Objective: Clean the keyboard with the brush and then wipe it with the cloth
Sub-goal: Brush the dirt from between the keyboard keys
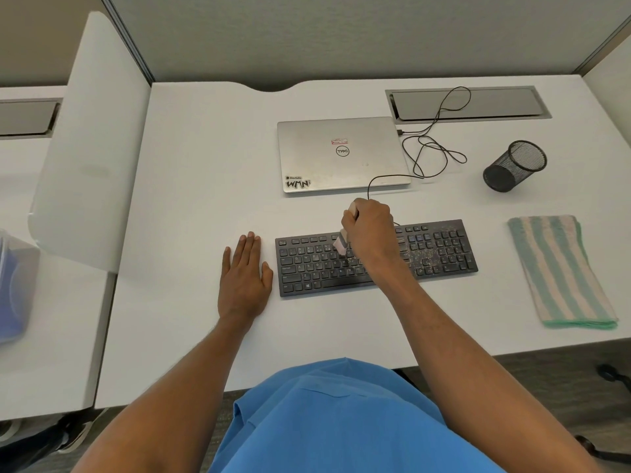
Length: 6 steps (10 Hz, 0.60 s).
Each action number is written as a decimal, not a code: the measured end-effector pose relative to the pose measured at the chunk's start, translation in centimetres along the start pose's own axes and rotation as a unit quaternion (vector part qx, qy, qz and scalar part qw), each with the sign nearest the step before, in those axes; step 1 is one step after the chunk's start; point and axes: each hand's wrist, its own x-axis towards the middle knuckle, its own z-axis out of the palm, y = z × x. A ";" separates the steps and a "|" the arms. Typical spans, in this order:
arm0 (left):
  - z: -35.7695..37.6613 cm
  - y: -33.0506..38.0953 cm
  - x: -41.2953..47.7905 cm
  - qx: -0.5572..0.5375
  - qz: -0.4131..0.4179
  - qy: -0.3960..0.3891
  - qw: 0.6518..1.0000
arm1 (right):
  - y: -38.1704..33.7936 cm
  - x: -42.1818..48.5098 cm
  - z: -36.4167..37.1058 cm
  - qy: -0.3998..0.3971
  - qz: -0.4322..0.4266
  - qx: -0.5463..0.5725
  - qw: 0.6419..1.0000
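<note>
A black keyboard (440,249) lies across the middle of the white desk (205,148), with pale crumbs speckling its right half. My right hand (370,232) grips a small light-coloured brush (341,243) above the keyboard's centre; the bristle end points down onto the upper key rows. My left hand (244,273) rests flat on the desk just left of the keyboard, fingers straight. A folded green-and-cream striped cloth (560,271) lies on the desk to the right of the keyboard.
A shut silver laptop (341,155) sits behind the keyboard, and a black cable (433,145) loops from it. A black mesh pen cup (515,165) stands at the back right. A white divider panel (88,148) borders the desk's left side.
</note>
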 end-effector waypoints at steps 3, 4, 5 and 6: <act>-0.1 0.0 0.0 -0.001 0.000 -0.001 1.000 | 0.3 -0.4 0.1 0.003 -0.009 0.054 0.999; -0.1 0.0 0.0 0.001 -0.003 -0.002 1.000 | 0.2 -0.6 -0.5 -0.037 -0.020 0.034 0.999; 0.0 -0.1 0.0 0.001 -0.003 -0.002 1.000 | 0.1 -0.6 -0.6 -0.101 -0.061 0.020 0.993; 0.0 -0.1 0.1 -0.001 -0.004 -0.006 1.000 | -0.2 -0.7 -0.5 -0.162 -0.093 -0.003 0.982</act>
